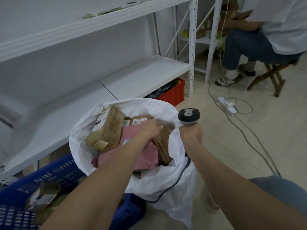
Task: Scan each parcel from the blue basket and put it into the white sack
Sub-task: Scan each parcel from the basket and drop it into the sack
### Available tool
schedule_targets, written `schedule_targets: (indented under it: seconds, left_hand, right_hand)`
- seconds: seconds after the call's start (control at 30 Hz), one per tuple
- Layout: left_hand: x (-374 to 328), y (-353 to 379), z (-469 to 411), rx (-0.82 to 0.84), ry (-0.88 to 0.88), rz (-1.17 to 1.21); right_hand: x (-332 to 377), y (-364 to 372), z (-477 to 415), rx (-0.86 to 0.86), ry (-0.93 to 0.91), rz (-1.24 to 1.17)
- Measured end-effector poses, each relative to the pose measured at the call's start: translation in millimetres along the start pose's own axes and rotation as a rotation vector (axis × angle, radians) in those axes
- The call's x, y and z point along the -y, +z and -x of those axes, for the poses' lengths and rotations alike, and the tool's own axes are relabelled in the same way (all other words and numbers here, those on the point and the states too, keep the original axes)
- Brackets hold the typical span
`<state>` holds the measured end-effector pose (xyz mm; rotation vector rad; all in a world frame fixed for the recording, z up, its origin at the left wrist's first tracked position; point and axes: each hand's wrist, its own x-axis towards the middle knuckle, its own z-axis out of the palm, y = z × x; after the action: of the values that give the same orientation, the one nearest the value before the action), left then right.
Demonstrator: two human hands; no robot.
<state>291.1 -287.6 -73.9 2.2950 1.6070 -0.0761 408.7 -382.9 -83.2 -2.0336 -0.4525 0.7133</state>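
The white sack (166,176) stands open in the middle, full of parcels: a brown box (106,130), a flat labelled carton (137,121), pink mailers (146,156) and a brown paper parcel (163,143). My left hand (147,130) reaches into the sack, fingers curled at the top of the brown paper parcel; whether it grips the parcel is unclear. My right hand (191,133) is shut on the handle of a grey barcode scanner (188,116), held over the sack's right rim. The blue basket (54,176) at lower left holds several brown parcels.
White metal shelving (141,75) runs along the left and back. A red crate (172,92) sits under it. Another person sits on a wooden stool (272,72) at the top right. A power strip (227,104) and cables lie on the floor to the right.
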Motion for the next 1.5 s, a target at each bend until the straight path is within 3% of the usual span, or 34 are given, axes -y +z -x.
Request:
schedule_targets:
  seconds: [0.1,0.43,0.57,0.9,1.13,1.3,1.5]
  left_hand:
    - [-1,24,-6,0.114,0.005,-0.184]
    - [56,-18,43,-0.117,0.021,-0.081]
    - [98,-32,89,-0.211,-0.023,-0.008]
    - [278,-36,230,-0.24,-0.463,0.118]
    - [381,31,261,-0.005,-0.655,0.245]
    - [441,86,246,0.258,-0.741,0.313]
    - [476,161,197,0.403,-0.865,0.476]
  right_hand:
    - [3,1,1,0.073,-0.004,0.022]
    - [33,14,62,0.164,-0.097,0.16]
    - [41,37,109,0.278,-0.232,0.097]
    - [22,146,261,0.809,-0.209,0.097]
    - [-23,241,296,0.981,-0.114,0.269]
    - [-48,320,296,0.973,0.016,0.345]
    - [-82,399,267,0.926,0.314,0.433]
